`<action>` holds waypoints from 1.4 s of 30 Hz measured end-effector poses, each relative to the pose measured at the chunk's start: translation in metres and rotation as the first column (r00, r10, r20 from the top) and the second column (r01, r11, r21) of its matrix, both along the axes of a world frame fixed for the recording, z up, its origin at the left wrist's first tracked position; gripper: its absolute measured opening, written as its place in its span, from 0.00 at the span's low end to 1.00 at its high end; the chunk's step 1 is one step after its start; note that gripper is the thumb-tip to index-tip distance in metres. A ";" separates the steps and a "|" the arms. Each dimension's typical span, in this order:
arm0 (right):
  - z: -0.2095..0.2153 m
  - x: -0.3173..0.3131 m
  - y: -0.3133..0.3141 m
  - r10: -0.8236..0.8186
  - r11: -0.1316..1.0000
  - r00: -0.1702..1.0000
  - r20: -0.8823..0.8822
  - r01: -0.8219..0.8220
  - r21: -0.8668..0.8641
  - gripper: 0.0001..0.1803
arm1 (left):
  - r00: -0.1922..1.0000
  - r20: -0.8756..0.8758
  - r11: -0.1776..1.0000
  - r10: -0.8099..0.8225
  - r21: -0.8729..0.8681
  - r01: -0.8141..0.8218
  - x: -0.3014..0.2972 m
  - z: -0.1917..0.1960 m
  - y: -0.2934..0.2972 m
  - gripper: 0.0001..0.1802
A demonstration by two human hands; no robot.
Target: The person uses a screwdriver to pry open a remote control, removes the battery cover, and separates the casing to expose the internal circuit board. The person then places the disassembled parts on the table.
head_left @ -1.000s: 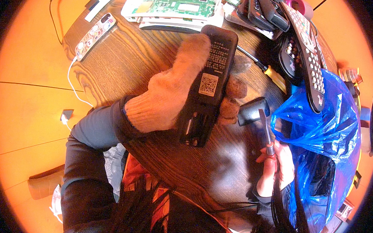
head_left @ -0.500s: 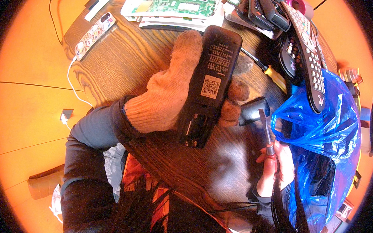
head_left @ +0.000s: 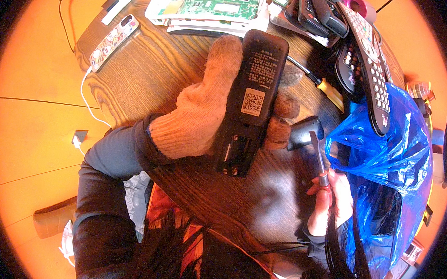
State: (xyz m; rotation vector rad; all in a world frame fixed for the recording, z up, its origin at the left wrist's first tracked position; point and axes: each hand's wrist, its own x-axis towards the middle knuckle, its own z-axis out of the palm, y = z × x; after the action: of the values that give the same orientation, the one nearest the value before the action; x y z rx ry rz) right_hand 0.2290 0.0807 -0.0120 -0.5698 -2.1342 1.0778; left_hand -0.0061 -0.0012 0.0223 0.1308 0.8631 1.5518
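Observation:
My left hand (head_left: 197,108), in a knitted glove, is closed around a black remote control (head_left: 259,66), back side up. Its battery bay (head_left: 237,152) is uncovered, with springs showing and no batteries in it. The gloved fingertips curl round its right edge. Bare, my right hand (head_left: 333,196) grips a flat-blade screwdriver (head_left: 323,176), its blade pointing up and away from me. The handle is mostly hidden in the fingers. Just beyond the blade tip lies a small dark glossy cover (head_left: 305,133) on the table, close to the gloved fingertips.
A yellow-handled screwdriver (head_left: 330,93) lies behind the remote. More remotes (head_left: 368,71) are piled at the far right, above a blue plastic bag (head_left: 397,147). Green circuit boards (head_left: 214,7) are stacked at the back of the wooden table (head_left: 131,83). A phone (head_left: 114,42) on a white cable lies far left.
The remote has tipped very slightly in my left hand, so its battery bay shows a little more clearly. My right hand and the screwdriver have stayed nearly still.

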 end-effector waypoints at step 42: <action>0.000 0.002 -0.002 -0.024 0.998 0.999 -0.032 0.022 -0.062 0.16 | 0.930 0.368 0.955 0.022 0.268 -0.128 -0.029 -0.022 -0.010 0.28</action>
State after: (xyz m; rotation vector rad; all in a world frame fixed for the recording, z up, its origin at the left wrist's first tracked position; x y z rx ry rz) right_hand 0.2308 0.0784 -0.0117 -0.6000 -2.0676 1.1360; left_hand -0.0351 -0.0110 0.0007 0.0178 0.3512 1.7009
